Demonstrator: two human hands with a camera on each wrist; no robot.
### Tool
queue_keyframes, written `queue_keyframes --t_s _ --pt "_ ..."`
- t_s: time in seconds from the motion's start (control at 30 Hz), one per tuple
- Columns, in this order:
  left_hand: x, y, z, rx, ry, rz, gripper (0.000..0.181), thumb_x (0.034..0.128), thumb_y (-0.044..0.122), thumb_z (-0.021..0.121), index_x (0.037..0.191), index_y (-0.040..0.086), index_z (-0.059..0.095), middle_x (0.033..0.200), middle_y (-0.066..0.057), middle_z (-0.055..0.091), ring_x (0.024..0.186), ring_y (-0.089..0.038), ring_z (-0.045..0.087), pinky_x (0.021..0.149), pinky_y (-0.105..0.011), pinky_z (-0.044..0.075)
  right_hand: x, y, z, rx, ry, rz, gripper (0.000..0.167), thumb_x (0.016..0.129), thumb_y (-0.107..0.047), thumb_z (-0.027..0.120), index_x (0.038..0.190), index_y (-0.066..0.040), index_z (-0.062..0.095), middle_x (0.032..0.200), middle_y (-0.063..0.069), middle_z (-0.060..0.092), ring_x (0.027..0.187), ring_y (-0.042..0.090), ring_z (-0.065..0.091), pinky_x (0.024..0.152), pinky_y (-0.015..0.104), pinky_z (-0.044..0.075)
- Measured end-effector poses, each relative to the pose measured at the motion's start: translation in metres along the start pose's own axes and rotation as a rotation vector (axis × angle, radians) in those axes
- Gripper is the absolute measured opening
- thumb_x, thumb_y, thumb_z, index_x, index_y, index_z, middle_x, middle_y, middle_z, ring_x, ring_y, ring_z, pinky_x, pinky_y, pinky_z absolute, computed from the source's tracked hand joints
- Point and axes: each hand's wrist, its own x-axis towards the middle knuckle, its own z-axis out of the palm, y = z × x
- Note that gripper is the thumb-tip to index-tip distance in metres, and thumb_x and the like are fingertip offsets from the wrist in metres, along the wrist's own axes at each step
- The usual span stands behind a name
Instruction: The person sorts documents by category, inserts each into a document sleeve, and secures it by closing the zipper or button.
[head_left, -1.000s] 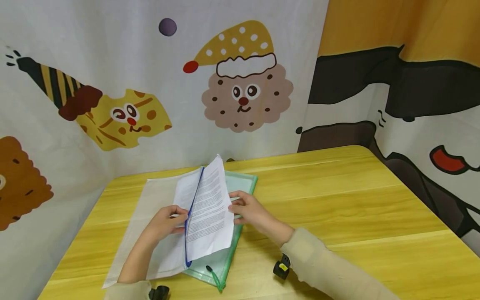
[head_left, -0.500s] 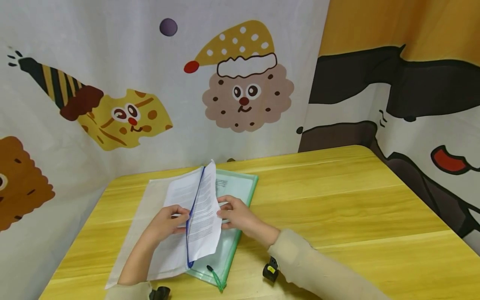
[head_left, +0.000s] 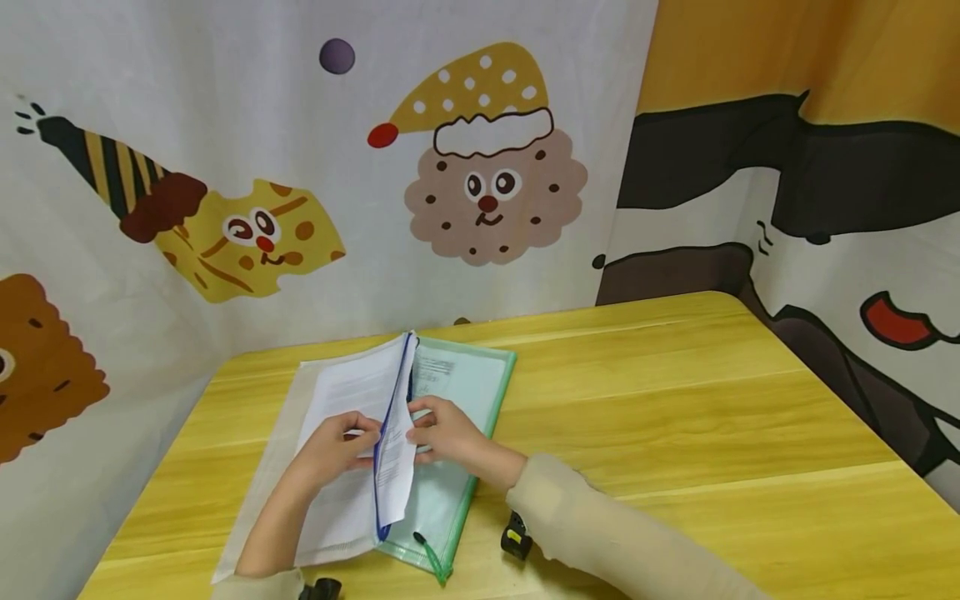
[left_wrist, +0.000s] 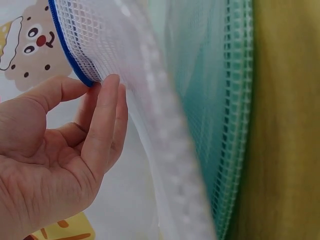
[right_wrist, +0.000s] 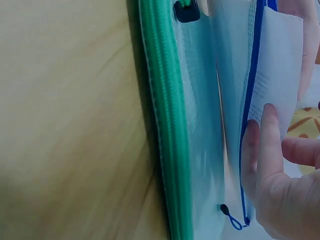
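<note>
In the head view, a clear mesh zip pouch point(head_left: 262, 475) with a blue zip edge lies tilted on the left side of the table, with printed paper showing through it. My left hand point(head_left: 333, 450) pinches the blue zip edge point(left_wrist: 70, 50) between thumb and fingers, holding the mouth raised. My right hand point(head_left: 453, 433) holds the right edge of printed sheets of paper point(head_left: 396, 479), which stick partly out of the pouch's mouth. Seen from the right wrist, two fingers point(right_wrist: 270, 135) lie against the paper near the blue zip. How deep the sheets reach is hidden.
Partly beneath the mesh pouch lies a green-edged zip pouch point(head_left: 487, 375), its green zip pull point(head_left: 430, 557) at the near corner. The yellow wood-grain table point(head_left: 675, 417) extends to the right. A cartoon-printed curtain point(head_left: 480, 283) hangs behind it.
My right hand has moved left, and the sheets have slid further into the mesh pouch, so less paper sticks out. The left hand keeps its pinch at nearly the same place.
</note>
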Motion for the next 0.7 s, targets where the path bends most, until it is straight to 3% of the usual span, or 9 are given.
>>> queue_keyframes --t_s 0.23,0.47,0.7 --pt "-0.001 -0.001 0.0 0.031 0.011 0.003 0.019 0.0992 0.006 0.056 0.104 -0.012 0.061 0.123 -0.028 0.061 0.104 -0.028 0.066 0.078 -0.037 0.062 0.008 -0.003 0.01 -0.013 -0.003 0.014 0.043 0.092 0.005 0.064 0.133 0.0 0.055 0.108 0.019 0.064 0.096 0.033 0.07 0.073 0.038 0.062" --pt "-0.004 0.0 -0.003 0.04 0.023 0.018 0.019 0.0987 0.005 0.056 0.105 -0.012 0.06 0.12 -0.028 0.062 0.099 -0.024 0.067 0.076 -0.035 0.062 0.014 -0.003 0.022 -0.008 -0.011 0.039 0.043 0.089 0.011 0.063 0.13 0.002 0.055 0.106 0.022 0.067 0.095 0.035 0.071 0.071 0.038 0.062" --pt "-0.006 0.002 -0.004 0.019 -0.009 0.067 0.018 0.0989 0.004 0.054 0.104 -0.013 0.059 0.125 -0.032 0.058 0.104 -0.028 0.067 0.075 -0.034 0.062 0.023 -0.002 0.034 -0.069 -0.035 0.064 0.038 0.088 0.013 0.06 0.125 0.008 0.055 0.11 0.024 0.069 0.091 0.038 0.072 0.069 0.036 0.062"
